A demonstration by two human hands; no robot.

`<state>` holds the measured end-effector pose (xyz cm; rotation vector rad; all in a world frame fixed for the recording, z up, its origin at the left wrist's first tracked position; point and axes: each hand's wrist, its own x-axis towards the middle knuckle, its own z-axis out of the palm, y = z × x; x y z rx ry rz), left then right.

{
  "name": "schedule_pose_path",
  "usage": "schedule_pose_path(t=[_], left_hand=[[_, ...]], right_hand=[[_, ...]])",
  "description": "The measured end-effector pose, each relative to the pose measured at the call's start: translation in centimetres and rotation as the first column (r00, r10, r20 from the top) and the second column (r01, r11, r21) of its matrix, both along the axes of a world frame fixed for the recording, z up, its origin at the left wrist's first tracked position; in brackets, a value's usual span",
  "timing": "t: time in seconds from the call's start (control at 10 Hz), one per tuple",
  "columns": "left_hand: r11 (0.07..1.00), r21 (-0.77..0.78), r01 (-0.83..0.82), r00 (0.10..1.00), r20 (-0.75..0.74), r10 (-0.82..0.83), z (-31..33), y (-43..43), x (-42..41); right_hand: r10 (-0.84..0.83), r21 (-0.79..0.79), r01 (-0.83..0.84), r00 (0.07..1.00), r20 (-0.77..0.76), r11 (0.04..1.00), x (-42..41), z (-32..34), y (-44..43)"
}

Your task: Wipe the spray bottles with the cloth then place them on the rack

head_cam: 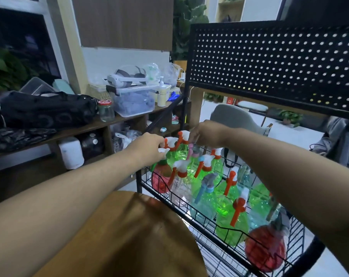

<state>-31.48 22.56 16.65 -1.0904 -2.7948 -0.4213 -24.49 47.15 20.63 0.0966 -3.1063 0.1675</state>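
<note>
Brown garment (129, 236) fills the near bottom edge, with both bare forearms reaching away over it.

Far left: wooden shelf (85, 127) with black bag (45, 108), glass jar (106, 110) with a red lid, and clear plastic box (133, 102). White headset (125, 77) sits on top of the box, pump bottle (162, 94) just right of it.

Left hand (149, 145): fingers curled, tips on the white-and-orange sprayer head (170, 142) of a green spray bottle (178, 154). That bottle stands at the far left end of the wire basket (295, 236). A red bottle (159, 180) stands just below the knuckles.

Right hand (207, 134): fingers bunched and pointing down-left, touching a second orange-and-white head (184, 135) right beside the first. The back of the hand hides the fingertips, so I cannot tell if they pinch it. The two hands are close together, with only the sprayer heads between them.

Basket is packed with upright spray bottles (225, 196), mostly green, touching each other. A round red one (265, 248) is at the near right corner.

Rack (138, 180) is black. Its pegboard panel (269, 62) is above and right of the hands. Grey chair (233, 116) is behind the rack.
</note>
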Motion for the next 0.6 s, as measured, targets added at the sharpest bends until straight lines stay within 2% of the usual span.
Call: schedule_pose_path(t=[0.3,0.5,0.6], left_hand=[[1.000,0.019,-0.025,0.999,-0.028,0.026,-0.4,0.2,0.5],[1.000,-0.001,0.018,0.984,-0.178,-0.018,0.1,-0.3,2.5],[0.999,0.020,0.032,0.980,-0.197,-0.027,1.3,-1.1,3.9]], right_hand=[[0.004,0.066,-0.002,1.000,-0.023,0.998,0.8,0.1,-0.4],[-0.030,0.065,0.034,0.998,-0.056,0.997,2.8,1.2,0.4],[-0.038,0.080,0.045,0.996,-0.086,0.996,5.2,2.9,0.3]])
